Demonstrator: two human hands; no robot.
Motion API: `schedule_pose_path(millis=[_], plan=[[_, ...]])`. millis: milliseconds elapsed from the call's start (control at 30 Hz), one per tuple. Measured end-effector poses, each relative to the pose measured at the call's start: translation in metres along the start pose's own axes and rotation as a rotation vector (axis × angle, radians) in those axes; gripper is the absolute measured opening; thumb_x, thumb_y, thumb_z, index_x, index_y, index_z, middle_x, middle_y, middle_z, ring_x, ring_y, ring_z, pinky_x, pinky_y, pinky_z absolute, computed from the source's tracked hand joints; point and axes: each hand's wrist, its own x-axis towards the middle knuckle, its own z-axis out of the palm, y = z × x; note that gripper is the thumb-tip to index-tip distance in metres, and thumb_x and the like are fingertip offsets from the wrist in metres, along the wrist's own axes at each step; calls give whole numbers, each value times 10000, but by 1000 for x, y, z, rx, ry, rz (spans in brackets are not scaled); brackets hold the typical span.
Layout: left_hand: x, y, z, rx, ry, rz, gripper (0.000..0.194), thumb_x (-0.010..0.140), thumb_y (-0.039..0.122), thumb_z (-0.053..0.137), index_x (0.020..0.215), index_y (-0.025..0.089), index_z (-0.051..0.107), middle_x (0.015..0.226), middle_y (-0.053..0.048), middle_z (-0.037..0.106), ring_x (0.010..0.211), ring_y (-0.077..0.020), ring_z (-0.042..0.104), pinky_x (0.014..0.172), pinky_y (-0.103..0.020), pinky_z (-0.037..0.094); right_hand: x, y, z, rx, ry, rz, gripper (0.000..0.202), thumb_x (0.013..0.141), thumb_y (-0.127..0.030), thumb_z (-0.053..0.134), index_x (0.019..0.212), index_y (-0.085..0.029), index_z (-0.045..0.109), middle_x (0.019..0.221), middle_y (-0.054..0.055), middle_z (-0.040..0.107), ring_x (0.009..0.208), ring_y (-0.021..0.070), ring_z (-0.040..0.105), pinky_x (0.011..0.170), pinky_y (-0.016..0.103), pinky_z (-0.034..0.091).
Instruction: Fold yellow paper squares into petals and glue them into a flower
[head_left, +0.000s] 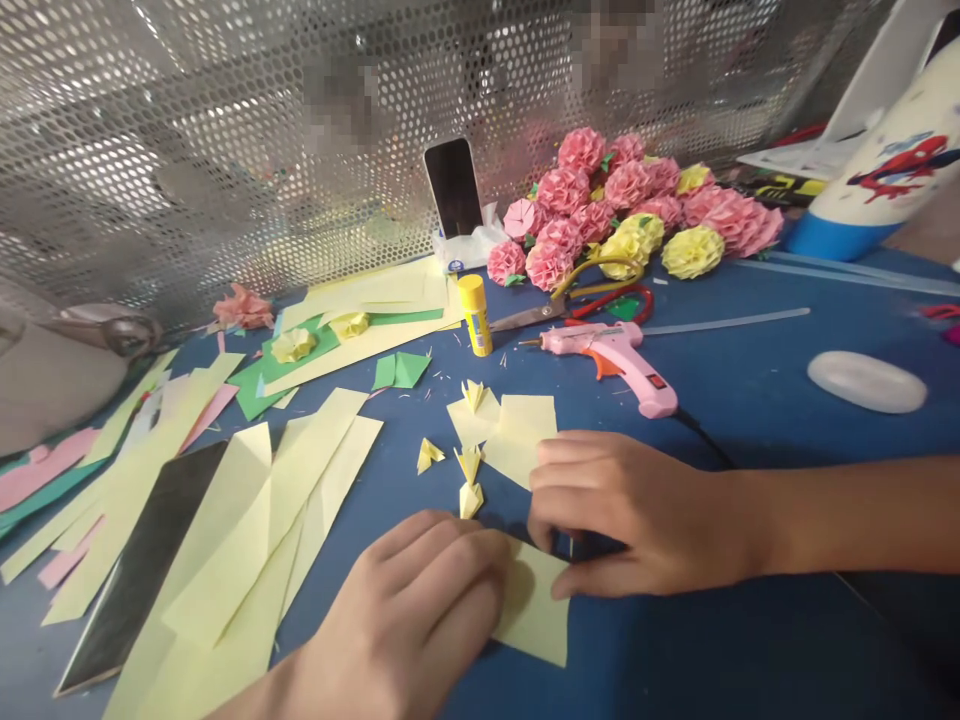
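A pale yellow paper square (536, 610) lies on the blue table between my hands. My left hand (431, 600) is over its left side, fingers curled and fingertips hidden beneath. My right hand (637, 510) is at its upper right corner, thumb and fingers apart, with nothing visible gripped between them. Just above lie more yellow squares (521, 435) and several small folded yellow pieces (471, 498).
Yellow paper strips (262, 540) cover the left side. Beyond my hands are a glue stick (475, 315), scissors (551, 310), a pink glue gun (626, 362), a phone (454, 188), paper flowers (566, 190), a white oval object (866, 382) and a bottle (881, 180).
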Motion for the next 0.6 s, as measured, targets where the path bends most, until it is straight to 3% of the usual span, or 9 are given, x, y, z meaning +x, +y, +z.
schedule_pose_path(millis=[67,167,233,400,600], plan=[[-3,-1,2,59,37,19,255,1029,76,415,926,100,647,963,-98,714,860,-187,645,737,-322,510,1,1,-1,23,-2,48,324,962,-457,624,818,-172,570,741,-23,542,718,147,427,727,291,328],[-7,-1,4,93,63,-22,193,994,54,495,901,98,658,1012,-86,717,867,-186,640,775,-334,483,2,1,-1,26,6,71,201,947,-287,659,807,-176,567,724,-37,525,708,134,416,719,277,324],[-8,0,4,103,74,-75,152,989,78,540,915,121,665,1087,-69,715,899,-175,640,822,-324,477,2,2,-1,8,39,70,128,945,-190,640,836,-176,575,750,-32,536,737,132,429,743,266,336],[-7,1,6,117,100,-135,191,1026,157,523,937,176,690,1166,-25,714,1004,-147,656,878,-263,508,1,4,-2,-64,63,19,111,1000,-130,518,918,-169,582,871,18,606,827,155,478,829,278,377],[-18,1,19,151,189,-12,233,1005,86,508,952,149,725,1044,-55,773,946,-166,712,880,-284,574,1,5,-5,-19,16,-72,141,1022,-146,478,940,-157,592,954,47,663,873,160,542,863,284,414]])
